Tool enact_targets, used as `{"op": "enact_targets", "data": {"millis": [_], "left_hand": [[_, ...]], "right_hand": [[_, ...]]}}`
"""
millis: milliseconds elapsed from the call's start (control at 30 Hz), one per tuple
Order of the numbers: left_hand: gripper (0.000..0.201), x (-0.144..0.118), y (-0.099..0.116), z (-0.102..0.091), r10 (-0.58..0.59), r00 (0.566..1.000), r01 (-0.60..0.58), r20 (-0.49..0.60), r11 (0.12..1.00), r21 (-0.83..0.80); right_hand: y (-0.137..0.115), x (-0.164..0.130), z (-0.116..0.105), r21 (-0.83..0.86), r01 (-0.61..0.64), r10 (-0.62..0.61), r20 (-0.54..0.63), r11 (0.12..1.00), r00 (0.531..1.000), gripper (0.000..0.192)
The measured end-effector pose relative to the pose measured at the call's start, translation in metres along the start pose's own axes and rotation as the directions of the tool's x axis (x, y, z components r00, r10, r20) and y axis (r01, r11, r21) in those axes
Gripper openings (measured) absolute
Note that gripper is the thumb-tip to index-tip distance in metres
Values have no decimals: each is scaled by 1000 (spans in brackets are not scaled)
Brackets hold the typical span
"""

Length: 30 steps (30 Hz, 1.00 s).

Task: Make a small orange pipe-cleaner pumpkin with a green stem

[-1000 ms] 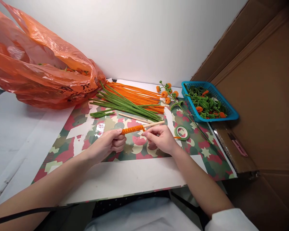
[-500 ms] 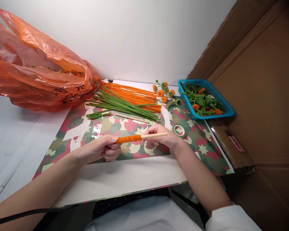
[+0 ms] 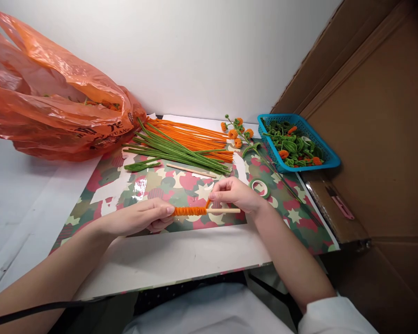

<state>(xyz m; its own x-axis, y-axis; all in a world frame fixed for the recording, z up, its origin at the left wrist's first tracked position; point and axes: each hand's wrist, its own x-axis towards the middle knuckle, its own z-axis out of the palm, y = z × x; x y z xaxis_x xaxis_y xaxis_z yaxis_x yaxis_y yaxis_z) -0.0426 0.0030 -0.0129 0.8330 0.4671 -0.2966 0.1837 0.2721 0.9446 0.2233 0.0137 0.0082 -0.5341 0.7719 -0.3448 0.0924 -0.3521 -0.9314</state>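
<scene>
My left hand (image 3: 149, 215) is closed around the left end of a wooden stick (image 3: 226, 211), which lies level over the table. An orange pipe cleaner (image 3: 191, 211) is coiled tightly along the stick beside my fingers. Its short free end rises from the coil's right side, pinched between the thumb and fingers of my right hand (image 3: 235, 195). The stick's bare end points right, below my right hand. Behind the hands lie a second wooden stick (image 3: 191, 170), green pipe cleaners (image 3: 181, 152) and orange pipe cleaners (image 3: 191, 132).
An orange plastic bag (image 3: 62, 116) stands at the left. A blue basket (image 3: 330, 160) with green and orange pieces sits at the right, near a cutter knife (image 3: 340, 204). A flower stem with orange blooms (image 3: 233, 134) and a roll of green tape (image 3: 259, 188) lie between.
The stick has tilted to level, its right end lower. My right hand has moved slightly up off the stick, and the pipe cleaner's end now shows in its pinch.
</scene>
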Motion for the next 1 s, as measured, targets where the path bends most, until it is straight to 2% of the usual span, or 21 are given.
{"op": "enact_targets", "data": {"millis": [67,167,267,300,367,433,467,533,600,667,767,867,933,1000], "left_hand": [[53,0,2,0,-4,999,8,-47,997,76],[51,2,2,2,32,985,1,-171,983,185],[47,5,0,4,117,938,-28,-327,964,264],[46,7,-1,5,133,918,-30,-373,963,269],[44,10,-3,7,145,880,-33,-451,969,246],[43,13,-5,9,150,847,-50,-510,978,205],[43,14,-6,10,155,833,-65,-531,981,184],[42,17,-7,12,163,814,-98,-558,985,145],[43,18,-8,14,172,802,-139,-572,985,101],[44,19,-10,14,186,792,-191,-581,980,53],[46,20,-12,14,205,797,-269,-568,963,-30],[47,18,-12,13,214,849,-329,-483,929,-167],[46,15,-11,12,215,889,-336,-404,907,-256],[44,13,-11,11,208,917,-315,-339,901,-298]], "right_hand": [[0,-1,1,6,16,-16,-16,1000,1000,37],[1,-2,2,-40,100,-102,-63,994,993,37],[5,-2,4,-227,214,-256,-175,950,951,30],[6,-2,4,-344,259,-343,-210,903,916,26],[10,-1,6,-605,325,-539,-210,727,815,17],[13,0,8,-787,345,-680,-126,512,722,16],[14,0,8,-832,348,-718,-84,433,691,16],[16,1,9,-867,358,-758,-32,345,651,18],[17,1,10,-879,361,-780,-19,311,625,19],[17,1,11,-882,345,-783,-41,320,621,19],[18,2,14,-856,334,-767,-106,394,633,18],[21,4,17,-761,372,-729,-188,532,659,15],[23,7,17,-618,394,-644,-246,680,725,14],[25,8,14,-421,376,-508,-264,825,820,18]]}}
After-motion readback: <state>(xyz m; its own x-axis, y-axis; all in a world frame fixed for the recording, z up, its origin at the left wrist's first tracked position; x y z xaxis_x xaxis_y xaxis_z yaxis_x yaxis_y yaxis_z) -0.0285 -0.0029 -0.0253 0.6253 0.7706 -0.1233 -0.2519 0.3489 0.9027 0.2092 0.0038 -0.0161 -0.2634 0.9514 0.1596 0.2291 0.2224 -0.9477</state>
